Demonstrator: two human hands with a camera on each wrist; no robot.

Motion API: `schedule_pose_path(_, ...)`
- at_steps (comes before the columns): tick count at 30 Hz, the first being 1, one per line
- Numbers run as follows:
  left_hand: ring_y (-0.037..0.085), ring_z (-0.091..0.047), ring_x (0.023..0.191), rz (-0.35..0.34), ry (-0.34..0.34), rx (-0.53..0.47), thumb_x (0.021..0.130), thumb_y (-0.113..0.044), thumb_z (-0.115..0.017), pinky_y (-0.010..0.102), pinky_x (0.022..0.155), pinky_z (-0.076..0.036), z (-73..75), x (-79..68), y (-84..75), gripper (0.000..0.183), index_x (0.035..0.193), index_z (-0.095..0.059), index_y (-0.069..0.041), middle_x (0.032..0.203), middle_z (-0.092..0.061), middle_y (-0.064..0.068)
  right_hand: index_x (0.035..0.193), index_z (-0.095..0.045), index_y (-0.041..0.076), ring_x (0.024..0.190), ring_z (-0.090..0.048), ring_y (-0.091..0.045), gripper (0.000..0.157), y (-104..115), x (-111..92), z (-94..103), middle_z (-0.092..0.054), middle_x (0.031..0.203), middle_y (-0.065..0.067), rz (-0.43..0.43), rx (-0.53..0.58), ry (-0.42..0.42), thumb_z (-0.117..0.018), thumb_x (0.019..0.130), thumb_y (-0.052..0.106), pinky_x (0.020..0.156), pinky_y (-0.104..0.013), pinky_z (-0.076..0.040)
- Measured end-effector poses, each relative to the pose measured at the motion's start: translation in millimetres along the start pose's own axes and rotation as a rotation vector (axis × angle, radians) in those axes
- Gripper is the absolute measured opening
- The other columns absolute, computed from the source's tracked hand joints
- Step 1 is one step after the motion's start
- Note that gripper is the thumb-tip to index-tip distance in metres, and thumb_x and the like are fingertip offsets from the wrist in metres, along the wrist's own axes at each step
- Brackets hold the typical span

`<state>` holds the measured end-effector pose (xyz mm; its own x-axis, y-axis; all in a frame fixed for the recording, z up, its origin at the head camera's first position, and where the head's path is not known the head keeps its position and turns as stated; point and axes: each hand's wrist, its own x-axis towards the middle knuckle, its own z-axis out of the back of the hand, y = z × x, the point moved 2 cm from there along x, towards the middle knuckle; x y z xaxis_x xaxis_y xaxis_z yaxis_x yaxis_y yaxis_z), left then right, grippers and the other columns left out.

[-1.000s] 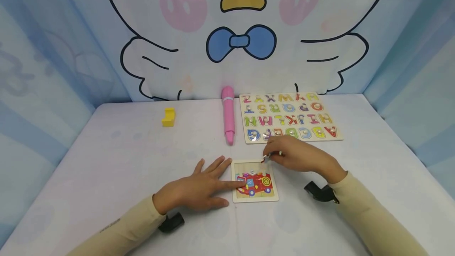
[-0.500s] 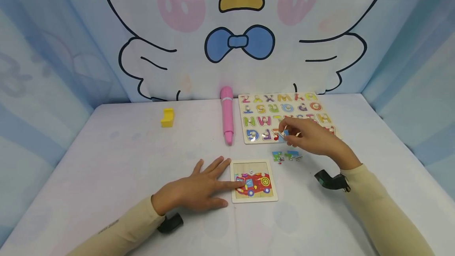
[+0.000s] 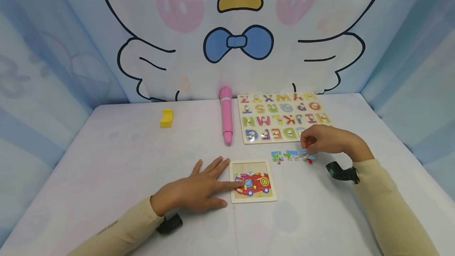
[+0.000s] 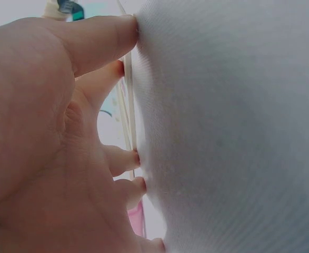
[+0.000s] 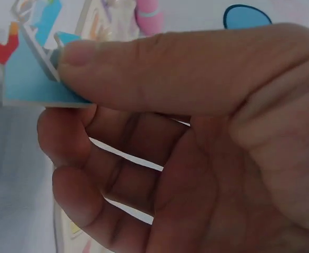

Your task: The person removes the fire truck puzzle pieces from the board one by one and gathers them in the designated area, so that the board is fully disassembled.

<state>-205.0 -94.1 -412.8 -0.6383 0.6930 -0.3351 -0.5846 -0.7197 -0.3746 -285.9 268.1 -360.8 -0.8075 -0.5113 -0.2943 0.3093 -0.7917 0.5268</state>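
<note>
My left hand (image 3: 195,190) lies with fingers spread on the table, its index fingertip on a small wooden jigsaw tray (image 3: 254,200) showing a red vehicle. In the left wrist view the straight fingers press against the white surface. The upper part of the tray shows bare wood. My right hand (image 3: 332,142) pinches a light-blue puzzle piece (image 5: 30,84) with some red on it, thumb on top, low over the table. Two other puzzle pieces, one green and blue (image 3: 276,156) and one beside it (image 3: 291,154), lie just left of that hand.
Behind the right hand is a wooden alphabet board (image 3: 270,127), partly covered by it. A pink crayon-shaped stick (image 3: 226,115) lies left of the board. Farther left stands a yellow block (image 3: 166,118). A printed curtain (image 3: 238,78) rises along the table's back edge.
The right hand has moved from beside the tray out to the right. Two puzzle pieces now lie on the table, and the hand has lowered with another. The left hand stays put.
</note>
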Motion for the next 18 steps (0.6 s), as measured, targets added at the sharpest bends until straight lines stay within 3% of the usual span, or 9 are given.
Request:
schedule_pose_path(10,0.028,0.003,0.158,-0.011,-0.003,0.004,0.098,-0.046,-0.066,0.070,0.117,-0.001,0.2,-0.3,0.0,0.062,0.153,-0.038,-0.053,0.172,-0.008,0.006,0.082,-0.062,0.010,0.072,-0.049,-0.016,0.013,-16,9,-6.7,-0.055,0.076,0.003,-0.058,-0.112,-0.023,-0.073,0.088,0.008,0.066,-0.033,-0.038)
schedule_pose_path(18,0.028,0.005,0.157,-0.003,0.000,0.009,0.098,-0.046,-0.066,0.069,0.117,0.000,-0.8,1.2,0.6,0.062,0.153,-0.038,-0.054,0.172,-0.007,0.006,0.081,-0.061,0.012,0.072,-0.049,-0.017,0.013,-15,10,-9.8,-0.053,0.076,0.001,-0.094,-0.140,-0.033,-0.071,0.087,0.008,0.064,-0.033,-0.037)
